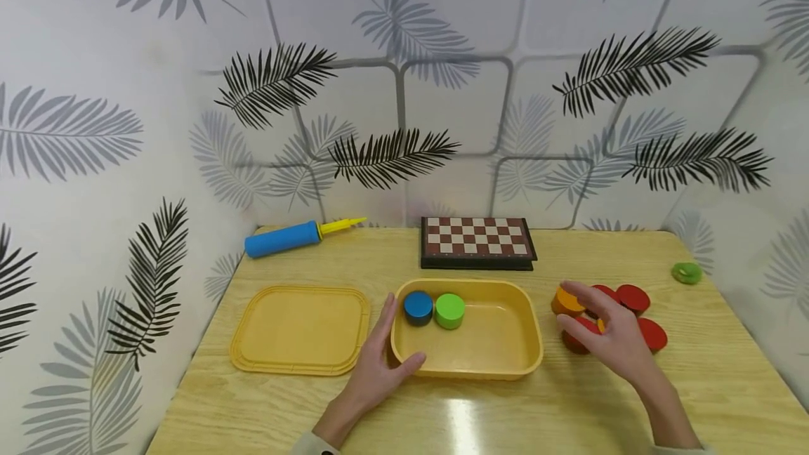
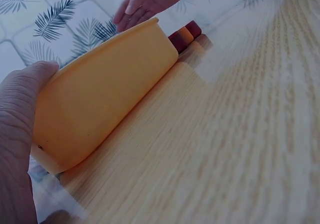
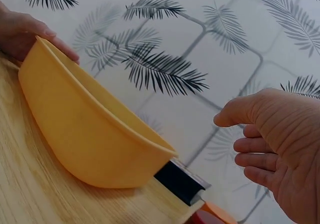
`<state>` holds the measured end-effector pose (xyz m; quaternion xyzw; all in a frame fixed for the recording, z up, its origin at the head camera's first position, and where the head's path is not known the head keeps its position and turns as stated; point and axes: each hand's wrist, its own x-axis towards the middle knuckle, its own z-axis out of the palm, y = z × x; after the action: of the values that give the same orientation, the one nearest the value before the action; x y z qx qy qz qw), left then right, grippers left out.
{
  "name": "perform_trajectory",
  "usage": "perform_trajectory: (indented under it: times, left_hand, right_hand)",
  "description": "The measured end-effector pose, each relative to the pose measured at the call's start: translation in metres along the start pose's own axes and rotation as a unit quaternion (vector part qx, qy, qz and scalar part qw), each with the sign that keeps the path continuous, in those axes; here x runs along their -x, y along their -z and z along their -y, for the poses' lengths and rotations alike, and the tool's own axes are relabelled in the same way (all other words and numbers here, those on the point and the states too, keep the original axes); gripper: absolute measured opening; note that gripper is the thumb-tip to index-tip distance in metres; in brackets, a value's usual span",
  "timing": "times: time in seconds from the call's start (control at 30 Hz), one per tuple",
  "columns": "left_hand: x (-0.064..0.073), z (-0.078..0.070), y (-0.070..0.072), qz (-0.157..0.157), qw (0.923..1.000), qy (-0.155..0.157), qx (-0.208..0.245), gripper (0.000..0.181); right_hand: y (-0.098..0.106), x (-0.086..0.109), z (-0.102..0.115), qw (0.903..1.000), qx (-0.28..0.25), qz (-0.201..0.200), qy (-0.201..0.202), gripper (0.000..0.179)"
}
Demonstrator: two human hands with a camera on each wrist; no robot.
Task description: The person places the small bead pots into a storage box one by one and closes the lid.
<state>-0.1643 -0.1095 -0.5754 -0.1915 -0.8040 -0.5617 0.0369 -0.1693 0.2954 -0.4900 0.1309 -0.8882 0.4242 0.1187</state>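
A yellow plastic bin (image 1: 468,371) stands on the wooden table, holding a blue cylinder (image 1: 418,309) and a green cylinder (image 1: 450,312) side by side at its far left. My left hand (image 1: 374,373) touches the bin's left end, its fingers along the outside and the thumb at the near rim. To the right of the bin, my right hand (image 1: 609,335) hovers over several red cylinders (image 1: 652,335) and an orange cylinder (image 1: 564,302), some partly hidden beneath it. Nothing shows between its thumb and fingers in the right wrist view.
A flat yellow lid (image 1: 300,330) lies left of the bin. Behind the bin is a checkered board box (image 1: 477,241). A blue hand pump (image 1: 284,239) with a yellow nozzle lies at the back left, and a small green object (image 1: 687,272) at the far right. Patterned walls enclose the table.
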Motion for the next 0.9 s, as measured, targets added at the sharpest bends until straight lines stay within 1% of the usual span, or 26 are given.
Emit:
perform_trajectory:
  times: [0.07, 0.2, 0.27, 0.37, 0.43, 0.5, 0.6, 0.67, 0.77, 0.9]
  left_hand:
    - [0.0, -0.001, 0.001, -0.001, 1.0, -0.001, -0.001, 0.1]
    - [-0.001, -0.003, 0.003, -0.005, 1.0, -0.008, 0.002, 0.1]
    - [-0.002, -0.003, 0.003, -0.005, 0.9999, -0.01, 0.003, 0.1]
    - [-0.002, -0.002, 0.003, -0.005, 0.9999, -0.009, 0.006, 0.101]
    - [-0.001, -0.002, 0.002, -0.006, 0.9999, -0.01, 0.005, 0.101]
    - [0.0, -0.001, 0.002, -0.008, 0.9999, -0.012, 0.003, 0.101]
    - [0.001, 0.001, 0.001, -0.01, 0.9998, -0.017, -0.002, 0.101]
    - [0.002, 0.001, 0.001, -0.009, 0.9999, -0.013, -0.001, 0.101]
    - [0.002, 0.002, 0.001, -0.008, 0.9999, -0.008, 0.0, 0.101]
    - [0.002, 0.002, -0.001, -0.005, 1.0, 0.0, 0.005, 0.101]
  right_hand:
    - [0.007, 0.004, -0.007, 0.9999, 0.0, -0.015, -0.006, 0.054]
    - [0.021, 0.014, -0.023, 0.9985, -0.017, -0.047, -0.022, 0.055]
    - [0.028, 0.02, -0.031, 0.9973, -0.014, -0.061, -0.038, 0.055]
    - [0.038, 0.029, -0.042, 0.9935, -0.009, -0.086, -0.074, 0.056]
    - [0.044, 0.034, -0.051, 0.9908, -0.002, -0.102, -0.089, 0.056]
    - [0.048, 0.04, -0.062, 0.989, 0.001, -0.119, -0.087, 0.055]
    - [0.051, 0.046, -0.079, 0.9878, -0.002, -0.141, -0.066, 0.056]
    - [0.052, 0.05, -0.09, 0.9876, -0.009, -0.147, -0.055, 0.058]
    - [0.053, 0.055, -0.103, 0.9887, -0.02, -0.134, -0.064, 0.063]
    - [0.055, 0.061, -0.115, 0.9894, -0.02, -0.088, -0.114, 0.072]
